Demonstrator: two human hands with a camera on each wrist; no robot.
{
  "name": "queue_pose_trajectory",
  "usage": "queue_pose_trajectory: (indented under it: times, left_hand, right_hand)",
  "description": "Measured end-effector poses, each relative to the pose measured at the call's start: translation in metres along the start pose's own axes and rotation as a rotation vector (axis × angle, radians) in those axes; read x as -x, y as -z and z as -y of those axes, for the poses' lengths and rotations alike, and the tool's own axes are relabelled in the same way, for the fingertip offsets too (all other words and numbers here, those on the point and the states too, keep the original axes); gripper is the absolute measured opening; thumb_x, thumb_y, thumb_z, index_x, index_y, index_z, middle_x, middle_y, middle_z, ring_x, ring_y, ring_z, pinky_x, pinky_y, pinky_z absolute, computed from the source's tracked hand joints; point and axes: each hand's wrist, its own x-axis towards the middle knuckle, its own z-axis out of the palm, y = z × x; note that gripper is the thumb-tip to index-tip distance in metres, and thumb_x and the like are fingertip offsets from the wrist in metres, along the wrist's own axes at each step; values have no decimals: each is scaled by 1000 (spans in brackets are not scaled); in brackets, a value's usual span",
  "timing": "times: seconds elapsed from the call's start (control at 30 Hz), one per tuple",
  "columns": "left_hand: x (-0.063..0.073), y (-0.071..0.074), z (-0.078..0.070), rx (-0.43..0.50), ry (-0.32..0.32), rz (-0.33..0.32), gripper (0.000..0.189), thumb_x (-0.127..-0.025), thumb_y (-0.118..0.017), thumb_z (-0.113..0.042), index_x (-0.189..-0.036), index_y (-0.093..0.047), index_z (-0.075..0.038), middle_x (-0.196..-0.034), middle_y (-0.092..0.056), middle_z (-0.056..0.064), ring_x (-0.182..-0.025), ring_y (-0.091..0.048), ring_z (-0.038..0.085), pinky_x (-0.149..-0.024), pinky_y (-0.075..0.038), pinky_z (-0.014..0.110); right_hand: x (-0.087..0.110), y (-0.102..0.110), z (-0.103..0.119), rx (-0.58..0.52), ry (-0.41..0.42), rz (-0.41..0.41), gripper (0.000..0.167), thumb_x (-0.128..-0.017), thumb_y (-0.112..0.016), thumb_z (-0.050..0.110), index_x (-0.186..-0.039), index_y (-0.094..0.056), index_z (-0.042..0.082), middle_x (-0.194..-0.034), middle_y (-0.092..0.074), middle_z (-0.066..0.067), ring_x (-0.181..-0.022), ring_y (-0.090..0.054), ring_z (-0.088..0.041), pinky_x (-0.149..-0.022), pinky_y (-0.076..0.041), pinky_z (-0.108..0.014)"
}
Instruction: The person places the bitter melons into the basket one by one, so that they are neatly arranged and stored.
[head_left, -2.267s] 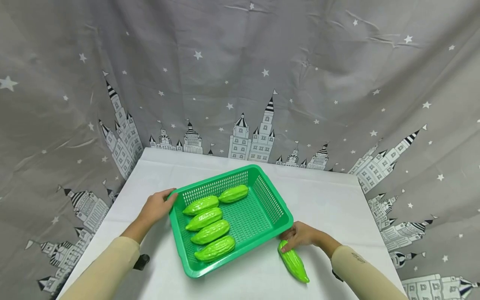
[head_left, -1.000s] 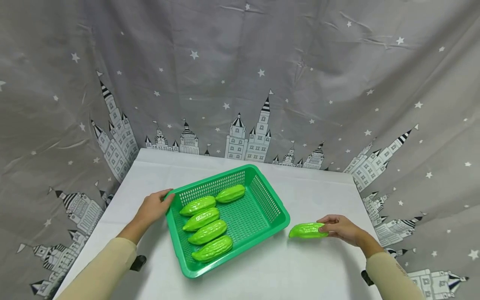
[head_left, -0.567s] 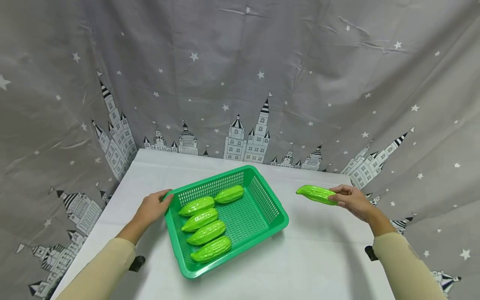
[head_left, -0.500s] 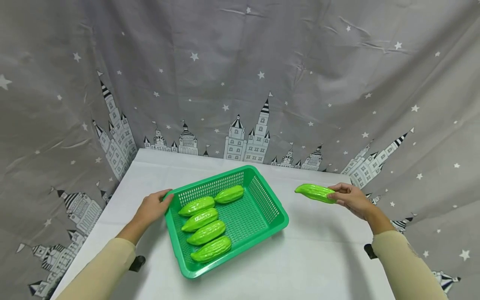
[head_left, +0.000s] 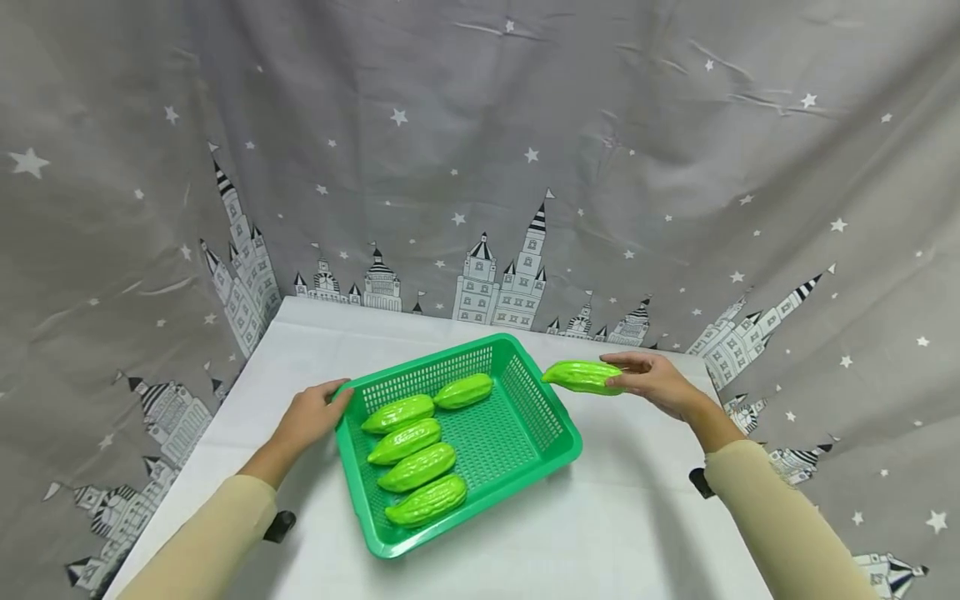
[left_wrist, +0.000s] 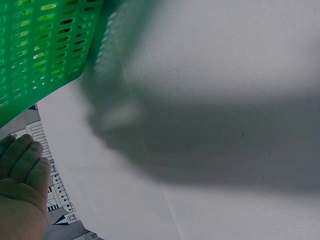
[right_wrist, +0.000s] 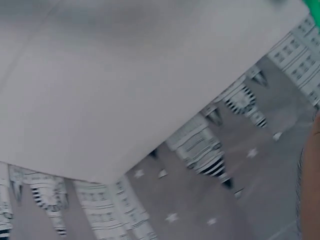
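My right hand (head_left: pixel 651 382) pinches a bright green bitter melon (head_left: pixel 581 377) by one end. Its pointed tip reaches left, overlapping the right rim of the green plastic basket (head_left: pixel 491 504) in the head view. At the basket's left corner, my left hand (head_left: pixel 309 419) holds the rim. The left wrist view has the left hand (left_wrist: pixel 22 182) low at the left, several fingers extended, below the perforated basket wall (left_wrist: pixel 42 50). Inside the basket lie several more bitter melons (head_left: pixel 417 467), most lined up along the left, with one bitter melon (head_left: pixel 464 390) near the back wall.
The basket stands at an angle on a white-covered table (head_left: pixel 585 533). Behind and beside it hangs a grey curtain (head_left: pixel 450 100) printed with castles and stars. The right wrist view shows mostly the white tabletop (right_wrist: pixel 115 85) and its edge.
My right hand has picked the bitter melon up from the table right of the basket, raised it, then carried it left to the basket's right rim. The left hand stays at its corner.
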Motion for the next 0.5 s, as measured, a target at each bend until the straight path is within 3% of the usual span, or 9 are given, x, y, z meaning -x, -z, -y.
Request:
queue_pose_trajectory:
  times: [0.2,0.5]
  left_hand:
    - [1,-2,3,11,3,-9,58,-107,-45,-39,-146,-48,5,-144,-49,29,-134,-41,51,-110,-34,64]
    - [2,0,3,25,5,-17,57,-108,-45,-37,-147,-47,4,-145,-48,29,-135,-41,51,-110,-34,64]
  right_hand:
    - [-32,-44,26,117,22,113,46,-85,-82,11,-126,-67,-2,-113,-71,-13,-98,-68,-25,-93,-56,-40]
    - [-66,-94,51,331,35,273,42,-80,-86,17,-118,-74,5,-107,-75,-5,-101,-70,-21,-88,-58,-35]
